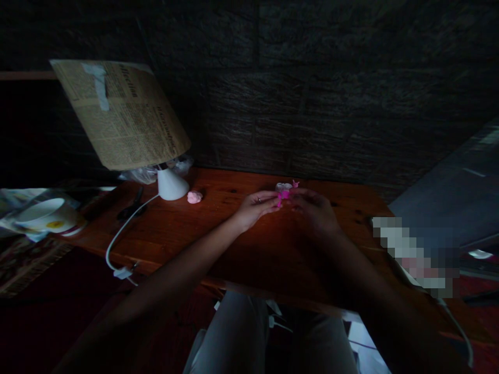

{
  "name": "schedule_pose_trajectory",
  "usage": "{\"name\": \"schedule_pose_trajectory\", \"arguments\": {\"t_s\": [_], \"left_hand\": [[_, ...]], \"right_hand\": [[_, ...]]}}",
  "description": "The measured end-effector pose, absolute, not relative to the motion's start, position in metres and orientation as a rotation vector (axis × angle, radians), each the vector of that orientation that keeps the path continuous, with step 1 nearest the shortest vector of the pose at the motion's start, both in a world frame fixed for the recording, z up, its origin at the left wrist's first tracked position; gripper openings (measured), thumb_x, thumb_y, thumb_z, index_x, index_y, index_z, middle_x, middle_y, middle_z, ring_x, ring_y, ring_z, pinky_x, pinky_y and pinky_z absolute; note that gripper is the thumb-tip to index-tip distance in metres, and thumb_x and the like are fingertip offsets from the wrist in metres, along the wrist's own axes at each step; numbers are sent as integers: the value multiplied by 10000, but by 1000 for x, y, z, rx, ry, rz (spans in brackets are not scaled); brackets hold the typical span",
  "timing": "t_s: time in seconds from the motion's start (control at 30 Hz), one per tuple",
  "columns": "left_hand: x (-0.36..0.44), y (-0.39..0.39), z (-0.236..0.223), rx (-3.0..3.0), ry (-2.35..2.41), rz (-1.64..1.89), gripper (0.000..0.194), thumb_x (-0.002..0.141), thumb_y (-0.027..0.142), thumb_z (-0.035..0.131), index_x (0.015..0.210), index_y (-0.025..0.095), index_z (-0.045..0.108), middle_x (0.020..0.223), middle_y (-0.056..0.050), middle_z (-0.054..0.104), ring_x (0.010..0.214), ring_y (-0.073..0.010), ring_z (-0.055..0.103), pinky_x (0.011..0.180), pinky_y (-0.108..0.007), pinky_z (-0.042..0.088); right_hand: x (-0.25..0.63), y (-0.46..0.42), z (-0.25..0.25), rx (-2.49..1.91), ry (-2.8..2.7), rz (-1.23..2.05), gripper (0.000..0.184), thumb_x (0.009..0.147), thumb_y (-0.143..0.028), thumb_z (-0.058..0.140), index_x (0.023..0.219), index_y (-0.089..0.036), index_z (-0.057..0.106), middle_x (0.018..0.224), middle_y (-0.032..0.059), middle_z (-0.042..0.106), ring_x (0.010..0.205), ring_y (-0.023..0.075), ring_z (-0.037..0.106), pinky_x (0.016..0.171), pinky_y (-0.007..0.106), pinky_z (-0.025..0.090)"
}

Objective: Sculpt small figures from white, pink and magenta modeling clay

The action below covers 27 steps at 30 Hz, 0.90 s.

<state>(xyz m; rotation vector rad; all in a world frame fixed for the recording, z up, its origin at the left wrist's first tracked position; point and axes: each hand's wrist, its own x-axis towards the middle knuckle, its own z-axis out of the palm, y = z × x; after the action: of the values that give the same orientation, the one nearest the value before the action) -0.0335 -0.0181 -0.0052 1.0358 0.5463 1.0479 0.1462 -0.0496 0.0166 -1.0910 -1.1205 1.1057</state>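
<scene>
My left hand [258, 208], with a ring on one finger, pinches a small bright pink piece [286, 194] that looks like modelling clay. On its other side, the fingers of my right hand [315, 208] close in on the same piece. Both hands are held over the middle of the wooden table. Just behind the fingertips shows a small whitish thing with rounded lobes [283, 186], partly hidden. Beside it is a tiny pink shape with pointed tips [295, 184]. A pale pink lump [194, 197] lies farther left on the wood.
A lamp [128, 114] with a newspaper-print shade stands at the table's left, its white cord hanging over the front edge. Dark scissors [131, 208] lie near it. A white tub [50, 215] is far left. A blurred-out object [413, 259] sits at right. A dark wall rises behind the table [249, 254].
</scene>
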Motion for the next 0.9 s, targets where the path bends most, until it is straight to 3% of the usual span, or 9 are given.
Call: {"name": "schedule_pose_trajectory", "arguments": {"t_s": [0.9], "left_hand": [[-32,-19,-8,1072,584,1061,421,584,344,920,942,167,787,1019,-76,777,928,-171,709,982,-382,512]], "right_hand": [[140,-54,23,-1106,-1160,1172,321,552,-420,883,787,-223,789,781,39,763,759,185,683,717,327,506]]}}
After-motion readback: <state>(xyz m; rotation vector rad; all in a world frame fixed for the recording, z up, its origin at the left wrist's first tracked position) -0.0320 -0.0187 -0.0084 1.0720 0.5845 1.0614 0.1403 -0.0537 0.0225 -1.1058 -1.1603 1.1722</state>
